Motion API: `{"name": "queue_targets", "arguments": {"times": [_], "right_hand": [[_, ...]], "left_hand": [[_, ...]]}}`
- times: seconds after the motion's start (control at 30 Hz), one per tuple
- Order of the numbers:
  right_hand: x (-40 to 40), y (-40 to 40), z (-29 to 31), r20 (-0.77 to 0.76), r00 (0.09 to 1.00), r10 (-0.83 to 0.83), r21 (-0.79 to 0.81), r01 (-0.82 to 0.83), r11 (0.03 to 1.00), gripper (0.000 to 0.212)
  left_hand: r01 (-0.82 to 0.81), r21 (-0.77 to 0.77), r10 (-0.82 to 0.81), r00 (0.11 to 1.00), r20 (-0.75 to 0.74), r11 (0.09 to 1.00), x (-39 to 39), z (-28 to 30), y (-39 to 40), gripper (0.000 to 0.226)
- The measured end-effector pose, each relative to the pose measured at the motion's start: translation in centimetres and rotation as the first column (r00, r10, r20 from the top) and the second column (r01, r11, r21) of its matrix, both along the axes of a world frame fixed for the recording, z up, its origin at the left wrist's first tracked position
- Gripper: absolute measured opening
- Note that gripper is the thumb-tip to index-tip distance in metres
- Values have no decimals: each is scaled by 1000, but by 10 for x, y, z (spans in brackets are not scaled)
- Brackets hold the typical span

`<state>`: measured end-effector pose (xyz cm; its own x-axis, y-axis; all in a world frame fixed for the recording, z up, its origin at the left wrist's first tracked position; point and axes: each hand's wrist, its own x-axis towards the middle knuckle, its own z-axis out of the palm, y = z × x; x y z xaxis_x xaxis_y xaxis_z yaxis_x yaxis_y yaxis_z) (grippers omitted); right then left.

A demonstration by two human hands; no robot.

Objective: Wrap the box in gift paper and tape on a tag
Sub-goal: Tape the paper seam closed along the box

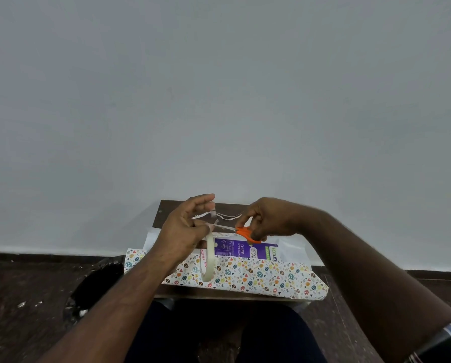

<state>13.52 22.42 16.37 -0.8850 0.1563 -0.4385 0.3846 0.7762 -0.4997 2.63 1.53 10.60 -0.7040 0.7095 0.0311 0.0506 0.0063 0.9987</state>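
Grey-white wall fills the upper view above a dark floor; a small dark wooden table (166, 213) stands against the wall. Nearest on the table, patterned white gift paper (245, 279) printed with coloured eggs and hearts lies spread, its near edge overhanging the table front. On the paper, a purple rectangular cardboard box (241, 248) lies flat, half covered. Above the box, left hand (182, 231) pinches a strip pulled from a pale translucent tape roll (207, 258) hanging from its fingers. Right hand (266, 221) grips orange-handled scissors (245, 233), blades at the strip. Beyond the box, a thin string (228, 216) lies near the table's far edge.
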Motion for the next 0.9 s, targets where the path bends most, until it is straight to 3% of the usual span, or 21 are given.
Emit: {"name": "queue_targets", "arguments": {"times": [0.27,0.47,0.7,0.77,0.8,0.87,0.9], "right_hand": [[15,-8,-91,-20,983,-185,278,183,943,31],[11,-16,-115,-19,995,-97,415,96,905,33],[14,-24,-116,16,998,-62,447,49,893,37],[15,-27,-106,-76,991,-106,404,128,906,29],[14,-30,-98,-195,966,-168,312,224,923,25],[11,-42,-78,-437,823,-364,-56,379,924,24],[8,-50,-67,-483,761,-434,-239,362,901,25]], "left_hand": [[-78,25,77,997,32,997,-5,-9,-2,59],[-37,54,32,995,96,998,-3,-10,-1,61],[-14,70,5,993,118,997,-1,-14,-3,65],[-1,75,-8,993,120,997,0,-14,-3,66],[6,75,-14,993,118,997,0,-14,-3,67],[8,74,-17,993,119,997,1,-13,-2,69],[6,73,-14,993,116,997,2,-12,-1,70]]}}
